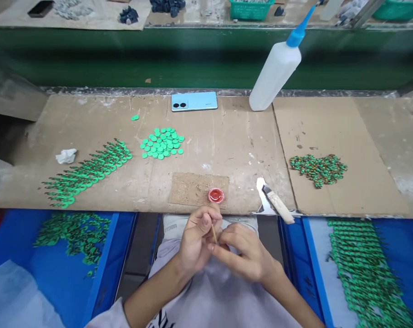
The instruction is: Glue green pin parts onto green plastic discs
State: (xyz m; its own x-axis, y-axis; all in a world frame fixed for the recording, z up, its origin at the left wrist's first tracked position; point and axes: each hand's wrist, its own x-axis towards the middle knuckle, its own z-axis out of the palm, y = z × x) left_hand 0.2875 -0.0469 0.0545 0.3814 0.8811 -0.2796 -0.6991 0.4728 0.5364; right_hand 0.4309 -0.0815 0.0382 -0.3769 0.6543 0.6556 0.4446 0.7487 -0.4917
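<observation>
My left hand [200, 237] is curled just below the table's front edge, its fingers closed around something I cannot make out. A thin wooden stick [214, 233] runs between the two hands, its lower end pinched in the fingers of my right hand [242, 250]. Just beyond the fingertips a small cup of red liquid [216, 195] rests on a brown cardboard piece [189, 189]. Green discs [161, 143] lie in a loose pile behind it. Rows of green discs with dark patterned pieces [90, 171] are laid out at the left, and small green-brown pieces [318, 169] are heaped at the right.
A light blue phone [194, 101] and a white squeeze bottle [275, 75] are at the table's back edge. A blade tool [277, 203] overhangs the front edge. Blue bins [105, 264] [317, 269] with green pieces flank my lap. A crumpled tissue [66, 156] lies left.
</observation>
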